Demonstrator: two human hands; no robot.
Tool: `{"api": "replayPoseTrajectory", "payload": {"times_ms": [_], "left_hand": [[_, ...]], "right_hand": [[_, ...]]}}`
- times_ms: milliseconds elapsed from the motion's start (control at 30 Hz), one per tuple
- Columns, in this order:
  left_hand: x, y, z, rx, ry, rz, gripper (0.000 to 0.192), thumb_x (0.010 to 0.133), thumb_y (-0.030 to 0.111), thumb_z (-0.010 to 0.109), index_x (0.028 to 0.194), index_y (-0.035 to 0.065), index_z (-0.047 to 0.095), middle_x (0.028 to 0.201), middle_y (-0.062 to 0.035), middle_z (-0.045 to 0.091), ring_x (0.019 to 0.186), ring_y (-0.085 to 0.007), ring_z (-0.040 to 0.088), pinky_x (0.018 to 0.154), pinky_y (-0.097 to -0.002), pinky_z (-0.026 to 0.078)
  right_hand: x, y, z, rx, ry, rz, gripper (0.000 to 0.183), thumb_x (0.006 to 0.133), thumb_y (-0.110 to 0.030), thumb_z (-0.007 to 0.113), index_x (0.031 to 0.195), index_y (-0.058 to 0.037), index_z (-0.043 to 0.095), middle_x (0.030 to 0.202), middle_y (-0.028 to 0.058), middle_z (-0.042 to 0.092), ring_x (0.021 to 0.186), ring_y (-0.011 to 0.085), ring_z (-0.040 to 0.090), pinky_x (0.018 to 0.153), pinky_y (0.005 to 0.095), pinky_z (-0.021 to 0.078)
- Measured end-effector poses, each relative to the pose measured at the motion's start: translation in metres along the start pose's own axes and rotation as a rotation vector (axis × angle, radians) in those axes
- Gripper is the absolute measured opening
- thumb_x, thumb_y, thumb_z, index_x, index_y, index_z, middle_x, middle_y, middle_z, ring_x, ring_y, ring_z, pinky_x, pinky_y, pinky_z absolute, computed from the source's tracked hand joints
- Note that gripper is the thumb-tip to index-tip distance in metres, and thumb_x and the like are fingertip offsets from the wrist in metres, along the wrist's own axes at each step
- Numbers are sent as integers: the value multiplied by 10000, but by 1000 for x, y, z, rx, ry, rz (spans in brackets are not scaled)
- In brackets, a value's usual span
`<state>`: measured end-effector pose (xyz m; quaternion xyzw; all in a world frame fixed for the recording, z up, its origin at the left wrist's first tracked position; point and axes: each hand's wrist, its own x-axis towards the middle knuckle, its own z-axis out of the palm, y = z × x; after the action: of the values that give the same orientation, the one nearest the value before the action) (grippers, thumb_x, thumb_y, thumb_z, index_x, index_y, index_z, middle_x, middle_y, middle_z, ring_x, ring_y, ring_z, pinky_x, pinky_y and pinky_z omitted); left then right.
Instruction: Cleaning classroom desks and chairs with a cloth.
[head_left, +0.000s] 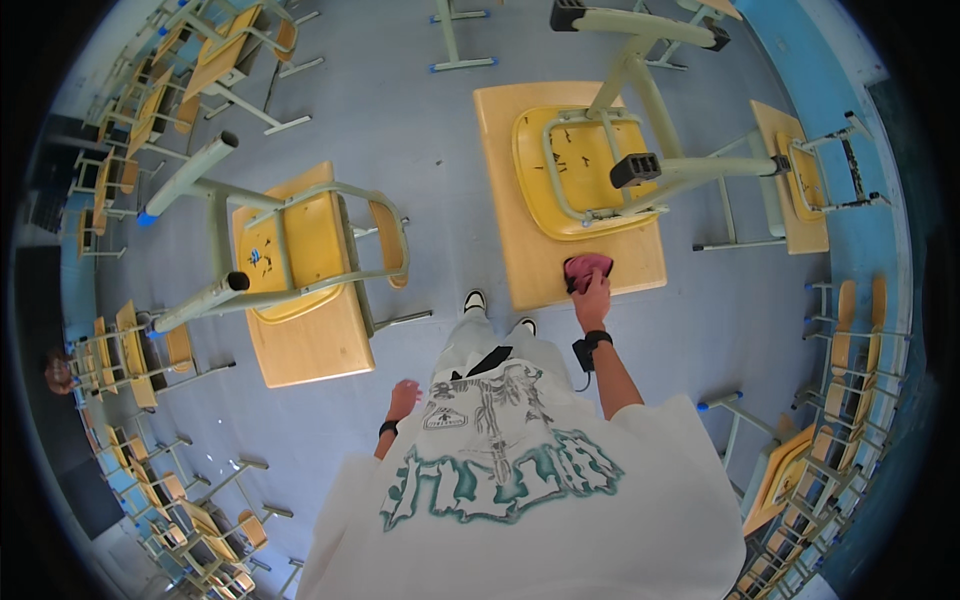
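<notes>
My right hand (592, 301) grips a dark pink cloth (588, 271) and presses it on the near end of a wooden desk top (536, 276). On that same desk a yellow chair seat (551, 202) lies upside down, its metal legs pointing up. My left hand (405, 397) hangs at my side, away from the desks, its fingers loosely curled and apart, with nothing in it that shows. A black band with a small box is on my right wrist, and another band is on my left.
To the left stands another desk (311, 356) with an upturned yellow chair (311, 247) on it; its legs stick out toward the aisle's far side. Further right is a desk (814, 236) with a chair on top. Rows of desks and chairs line both sides of the room.
</notes>
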<state>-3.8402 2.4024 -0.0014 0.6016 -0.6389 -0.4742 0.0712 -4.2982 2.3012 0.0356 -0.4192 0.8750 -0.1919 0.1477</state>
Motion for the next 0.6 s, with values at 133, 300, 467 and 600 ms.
{"api": "replayPoseTrajectory", "payload": {"times_ms": [133,300,467,600], "left_hand": [[43,46,-15,-263,54,-240,225,753,141,421,840,-22,549,663,-131,587,557,-183,572,506,-278,469],[82,39,-38,-289,102,-208,219,747,120,415,853,-14,551,678,-160,587,592,-232,580,544,-302,466],[83,-15,-57,196,389,29,238,778,186,392,720,4,534,732,-218,532,690,-379,501,602,-448,394],[92,-84,-37,187,274,-100,212,762,166,426,677,-2,522,720,-206,518,732,-365,487,632,-445,381]], "right_hand": [[-32,4,2,113,-86,-98,560,564,-102,602,1087,-107,399,948,192,464,844,382,473,707,407,417],[-70,63,19,321,-113,113,552,579,-159,587,1087,-57,396,842,184,560,800,340,542,695,373,434],[-145,125,20,567,-65,724,414,633,-150,609,914,0,344,660,105,540,514,175,526,441,326,455],[-222,155,18,396,131,994,461,588,-197,617,947,5,411,785,132,563,739,247,551,700,344,442]]}}
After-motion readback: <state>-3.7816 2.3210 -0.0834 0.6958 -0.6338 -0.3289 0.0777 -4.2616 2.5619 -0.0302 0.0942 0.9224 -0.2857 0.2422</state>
